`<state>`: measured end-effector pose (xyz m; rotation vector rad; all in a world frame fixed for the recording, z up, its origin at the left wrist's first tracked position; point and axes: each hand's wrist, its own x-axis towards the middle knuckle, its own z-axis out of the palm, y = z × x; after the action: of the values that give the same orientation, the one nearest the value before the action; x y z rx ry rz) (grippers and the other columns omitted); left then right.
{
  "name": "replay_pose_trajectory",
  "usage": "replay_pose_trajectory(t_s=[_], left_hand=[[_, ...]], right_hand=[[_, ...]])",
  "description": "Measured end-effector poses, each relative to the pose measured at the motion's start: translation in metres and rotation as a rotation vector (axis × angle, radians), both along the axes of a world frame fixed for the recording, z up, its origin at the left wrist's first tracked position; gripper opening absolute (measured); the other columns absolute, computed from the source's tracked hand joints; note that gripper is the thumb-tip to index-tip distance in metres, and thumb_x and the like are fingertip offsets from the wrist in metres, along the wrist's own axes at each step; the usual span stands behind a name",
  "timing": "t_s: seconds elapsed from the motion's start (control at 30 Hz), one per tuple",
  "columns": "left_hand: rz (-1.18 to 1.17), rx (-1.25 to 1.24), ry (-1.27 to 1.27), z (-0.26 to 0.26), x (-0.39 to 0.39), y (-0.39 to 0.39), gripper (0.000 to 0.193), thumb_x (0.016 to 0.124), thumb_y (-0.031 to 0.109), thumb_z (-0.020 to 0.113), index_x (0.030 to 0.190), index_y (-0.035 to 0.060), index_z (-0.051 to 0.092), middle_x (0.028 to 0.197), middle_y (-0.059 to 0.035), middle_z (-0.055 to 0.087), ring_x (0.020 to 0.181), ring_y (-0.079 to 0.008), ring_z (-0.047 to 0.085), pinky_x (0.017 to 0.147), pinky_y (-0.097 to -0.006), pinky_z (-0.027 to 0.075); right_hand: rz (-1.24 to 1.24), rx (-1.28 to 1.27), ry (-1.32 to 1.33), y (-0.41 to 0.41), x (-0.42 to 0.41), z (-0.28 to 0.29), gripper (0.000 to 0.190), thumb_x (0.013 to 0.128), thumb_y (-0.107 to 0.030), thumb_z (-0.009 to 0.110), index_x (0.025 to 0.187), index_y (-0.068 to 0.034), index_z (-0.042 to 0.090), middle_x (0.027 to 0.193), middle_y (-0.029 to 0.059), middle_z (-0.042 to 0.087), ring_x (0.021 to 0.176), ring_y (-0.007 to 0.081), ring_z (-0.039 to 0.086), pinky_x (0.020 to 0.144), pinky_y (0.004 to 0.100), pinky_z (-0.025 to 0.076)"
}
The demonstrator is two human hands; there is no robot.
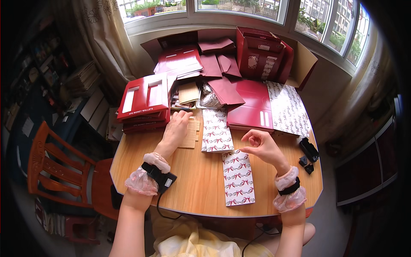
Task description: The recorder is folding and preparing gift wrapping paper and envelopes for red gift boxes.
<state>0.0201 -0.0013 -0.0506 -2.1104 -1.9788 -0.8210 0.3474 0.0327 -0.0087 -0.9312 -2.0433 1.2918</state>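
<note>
My left hand (177, 128) reaches over a tan cardboard piece with tabs (190, 136); its fingertips are bent down near the piece's upper edge, and whether they hold something cannot be told. My right hand (264, 148), fingers curled with a gap between thumb and forefinger, hovers empty beside the top of a white card wallet printed with red bows and garlands (239, 183). That wallet lies flat near the table's front edge. Just above it rests a stack of similar bow-printed wallets (216, 133). Flat red printed cartons (250, 106) lie to the stack's right.
Stacked red money-wallet boxes (144, 99) stand at left. Behind are red envelopes (224, 90), a tray of small items (183, 104) and a large red carton (263, 53). A patterned sheet (287, 109) and black plastic parts (309, 150) lie at right; a wooden chair (61, 167) stands left.
</note>
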Motion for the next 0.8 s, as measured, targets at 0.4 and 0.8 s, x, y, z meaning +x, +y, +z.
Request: replay_pose_trajectory(t_s=[0.4, 0.8], left_hand=[[-0.026, 0.033, -0.016, 0.007, 0.008, 0.005, 0.029, 0.084, 0.001, 0.06, 0.111, 0.0078, 0.064, 0.105, -0.01, 0.063, 0.103, -0.0293, 0.056, 0.091, -0.0395, 0.049], [-0.172, -0.055, -0.458, 0.07, 0.008, -0.022, 0.024, 0.094, 0.001, 0.056, 0.117, 0.005, 0.059, 0.093, -0.0065, 0.062, 0.07, -0.0101, 0.063, 0.058, -0.0256, 0.051]], right_hand=[[0.199, 0.23, 0.07, -0.024, -0.007, 0.023, 0.006, 0.084, -0.002, 0.073, 0.086, -0.002, 0.067, 0.069, -0.0035, 0.057, 0.062, 0.0013, 0.045, 0.052, 0.0201, 0.035], [0.135, 0.292, 0.112, -0.022, -0.013, 0.017, 0.005, 0.085, -0.005, 0.073, 0.087, -0.004, 0.068, 0.079, -0.0014, 0.062, 0.069, 0.0049, 0.057, 0.054, 0.0206, 0.042]])
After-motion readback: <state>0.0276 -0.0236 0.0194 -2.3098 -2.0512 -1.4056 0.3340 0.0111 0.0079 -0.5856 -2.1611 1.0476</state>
